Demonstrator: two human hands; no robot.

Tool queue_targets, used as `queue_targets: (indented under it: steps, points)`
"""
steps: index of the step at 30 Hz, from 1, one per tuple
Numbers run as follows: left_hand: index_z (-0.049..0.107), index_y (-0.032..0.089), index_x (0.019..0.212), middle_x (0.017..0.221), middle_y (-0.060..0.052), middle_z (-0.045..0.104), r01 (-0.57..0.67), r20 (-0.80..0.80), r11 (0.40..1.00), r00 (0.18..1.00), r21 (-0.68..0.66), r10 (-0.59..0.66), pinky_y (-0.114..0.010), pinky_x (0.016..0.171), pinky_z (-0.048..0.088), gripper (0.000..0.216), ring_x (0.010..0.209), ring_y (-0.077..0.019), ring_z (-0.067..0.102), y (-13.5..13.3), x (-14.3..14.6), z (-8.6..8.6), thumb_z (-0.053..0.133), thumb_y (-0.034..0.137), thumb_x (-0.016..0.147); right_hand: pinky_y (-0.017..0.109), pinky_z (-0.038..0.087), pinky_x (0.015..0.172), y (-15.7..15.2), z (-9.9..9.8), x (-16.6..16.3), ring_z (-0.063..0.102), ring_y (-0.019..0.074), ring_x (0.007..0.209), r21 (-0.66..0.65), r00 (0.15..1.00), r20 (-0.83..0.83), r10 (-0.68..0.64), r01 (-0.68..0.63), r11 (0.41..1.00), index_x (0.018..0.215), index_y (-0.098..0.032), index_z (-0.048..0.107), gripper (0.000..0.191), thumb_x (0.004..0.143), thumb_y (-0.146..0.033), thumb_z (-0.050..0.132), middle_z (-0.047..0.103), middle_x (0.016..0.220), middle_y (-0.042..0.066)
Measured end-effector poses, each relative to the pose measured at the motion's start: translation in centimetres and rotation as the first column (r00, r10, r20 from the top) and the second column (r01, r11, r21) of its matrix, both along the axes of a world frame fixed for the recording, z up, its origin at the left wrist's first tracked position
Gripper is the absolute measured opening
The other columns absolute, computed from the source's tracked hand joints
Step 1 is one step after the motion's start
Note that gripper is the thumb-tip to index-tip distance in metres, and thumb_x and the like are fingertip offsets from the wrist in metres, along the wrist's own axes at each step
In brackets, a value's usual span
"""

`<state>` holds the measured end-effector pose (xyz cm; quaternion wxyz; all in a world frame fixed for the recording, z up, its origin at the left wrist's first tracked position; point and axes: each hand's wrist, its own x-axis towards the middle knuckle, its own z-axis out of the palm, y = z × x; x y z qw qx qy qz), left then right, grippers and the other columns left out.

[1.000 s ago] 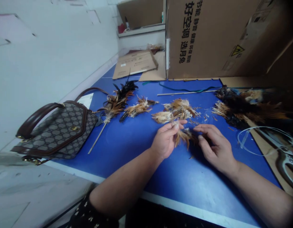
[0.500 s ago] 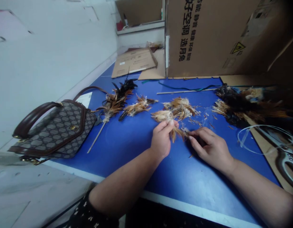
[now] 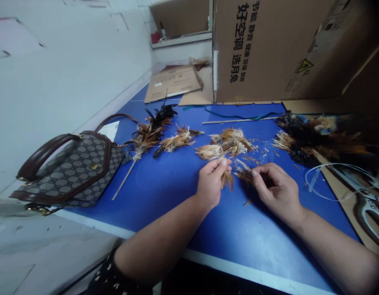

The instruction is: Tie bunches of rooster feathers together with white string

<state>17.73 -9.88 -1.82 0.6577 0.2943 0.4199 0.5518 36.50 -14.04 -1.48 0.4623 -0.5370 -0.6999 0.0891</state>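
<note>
My left hand pinches a few brown feathers whose tips hang down from the fingers. Just right of it, my right hand is closed on a small tuft of feathers, a little above the blue table. Behind my left hand lie a pale feather bunch and a fuller tan pile. Another brown bunch lies further left. Beside it, dark and brown feathers are fixed on a thin stick. Loose bits of feather lie behind my right hand.
A patterned handbag stands at the left. Dark feathers are heaped at the right, near a clear plastic loop and scissors. A big cardboard box stands at the back, with a stick and green ribbon before it.
My right hand has moved slightly right, away from my left hand, with a tuft of feathers in its fingers. A gap now shows between the feathers in the two hands.
</note>
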Motion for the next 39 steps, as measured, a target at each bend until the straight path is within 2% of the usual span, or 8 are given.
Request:
queue_targets:
  steps: [3, 7, 11, 19, 26, 30, 35, 39]
  points:
    - [0.08, 0.014, 0.095, 0.085, -0.005, 0.075, 0.059, 0.008, 0.998, 0.998, 0.037, -0.059, -0.027, 0.076, 0.053, 0.038, 0.074, -0.013, 0.066, -0.2, 0.2, -0.2, 0.088, 0.048, 0.08, 0.034, 0.049, 0.064, -0.2, -0.1, -0.1, 0.06, 0.0182, 0.066, -0.019, 0.996, -0.083, -0.032, 0.03, 0.999, 0.094, -0.024, 0.068, 0.012, 0.103, -0.031, 0.065, 0.067, 0.08, 0.004]
    - [0.083, 0.015, 0.094, 0.103, -0.011, 0.08, 0.231, 0.043, 0.963, 0.97, 0.137, -0.239, -0.032, 0.097, 0.052, 0.032, 0.098, -0.0195, 0.072, -0.8, 0.4, 0.2, 0.086, 0.045, 0.083, 0.031, 0.048, 0.059, -0.4, -0.7, -0.2, 0.059, 0.0158, 0.061, -0.081, 0.993, -0.119, -0.008, -0.002, 0.997, 0.095, -0.023, 0.069, 0.012, 0.103, -0.033, 0.066, 0.068, 0.076, 0.002]
    - [0.083, 0.016, 0.093, 0.114, -0.013, 0.08, 0.311, 0.083, 0.934, 0.941, 0.176, -0.329, -0.037, 0.104, 0.05, 0.029, 0.109, -0.0244, 0.071, -1.1, 0.4, 0.8, 0.085, 0.044, 0.085, 0.029, 0.048, 0.057, -0.5, -0.8, -0.4, 0.058, 0.0151, 0.059, -0.09, 0.994, -0.104, 0.039, -0.049, 0.995, 0.094, -0.023, 0.069, 0.015, 0.103, -0.035, 0.065, 0.068, 0.075, 0.002]
    - [0.076, 0.012, 0.087, 0.089, -0.009, 0.073, 0.349, 0.21, 0.93, 0.907, 0.113, -0.366, -0.032, 0.087, 0.052, 0.031, 0.085, -0.0179, 0.068, -0.8, 0.1, 1.1, 0.086, 0.041, 0.084, 0.031, 0.053, 0.069, -1.0, 0.3, -0.3, 0.066, 0.0179, 0.073, -0.097, 0.963, -0.152, 0.221, -0.237, 0.967, 0.096, -0.023, 0.071, 0.009, 0.102, -0.028, 0.067, 0.072, 0.084, 0.004]
    - [0.073, 0.01, 0.087, 0.076, -0.006, 0.069, 0.469, 0.183, 0.879, 0.86, 0.084, -0.477, -0.03, 0.074, 0.052, 0.036, 0.07, -0.0146, 0.065, -1.0, 0.1, 0.7, 0.088, 0.042, 0.083, 0.026, 0.046, 0.054, -0.8, 0.5, -0.1, 0.054, 0.013, 0.057, -0.251, 0.878, -0.474, 0.064, -0.205, 0.946, 0.113, -0.022, 0.075, 0.025, 0.102, -0.044, 0.069, 0.064, 0.07, 0.0]
    - [0.074, 0.01, 0.091, 0.076, -0.005, 0.068, 0.501, 0.156, 0.862, 0.848, 0.078, -0.506, -0.028, 0.069, 0.05, 0.039, 0.068, -0.0135, 0.065, -1.1, 0.1, 0.3, 0.088, 0.045, 0.083, 0.024, 0.048, 0.054, -0.7, 0.8, -0.2, 0.055, 0.0119, 0.057, -0.27, 0.85, -0.523, 0.06, -0.232, 0.935, 0.104, -0.021, 0.077, 0.028, 0.095, -0.048, 0.078, 0.067, 0.072, 0.001]
    - [0.074, 0.01, 0.091, 0.076, -0.006, 0.068, 0.489, 0.159, 0.867, 0.853, 0.092, -0.498, -0.027, 0.066, 0.05, 0.039, 0.067, -0.0137, 0.064, -1.0, 0.1, 0.3, 0.088, 0.045, 0.084, 0.025, 0.048, 0.055, -0.8, 0.8, -0.2, 0.056, 0.0124, 0.059, -0.327, 0.84, -0.54, 0.046, -0.259, 0.909, 0.113, -0.021, 0.076, 0.033, 0.097, -0.051, 0.075, 0.069, 0.075, 0.002]
    - [0.074, 0.01, 0.092, 0.075, -0.005, 0.067, 0.481, 0.142, 0.871, 0.859, 0.103, -0.491, -0.027, 0.068, 0.05, 0.039, 0.068, -0.0132, 0.064, -1.1, 0.2, 0.5, 0.088, 0.046, 0.084, 0.023, 0.045, 0.052, -0.8, 0.8, -0.2, 0.053, 0.0109, 0.055, -0.311, 0.84, -0.539, 0.056, -0.26, 0.914, 0.099, -0.021, 0.075, 0.029, 0.097, -0.05, 0.076, 0.067, 0.071, 0.001]
